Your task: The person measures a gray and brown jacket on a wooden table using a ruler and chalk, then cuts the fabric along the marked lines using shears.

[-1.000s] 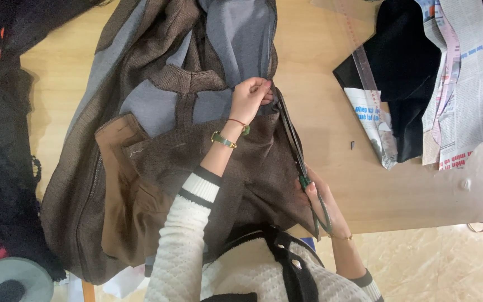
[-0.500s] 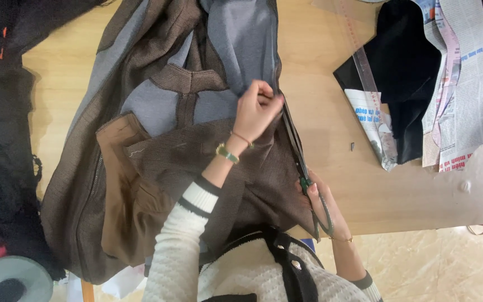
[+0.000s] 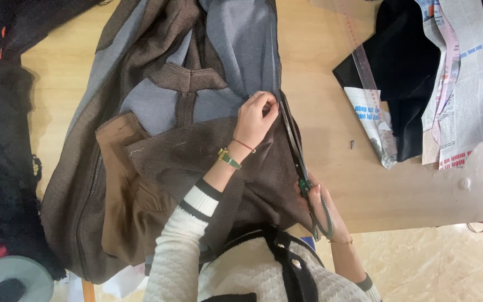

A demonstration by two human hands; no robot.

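Brown-and-grey garment [image 3: 157, 145] lies spread over the left half of the wooden table [image 3: 331, 112], its right edge running far to near. Left hand [image 3: 255, 120] pinches that edge, fingers closed on the fabric, watch and thin bracelet on the wrist. Right hand [image 3: 322, 207] grips the green handles of long scissors [image 3: 297, 162], fingers through the loops; blades lie along the fabric edge, nearly closed. Black cloth [image 3: 406, 72] with newspaper pattern pieces [image 3: 459, 89] sits far right.
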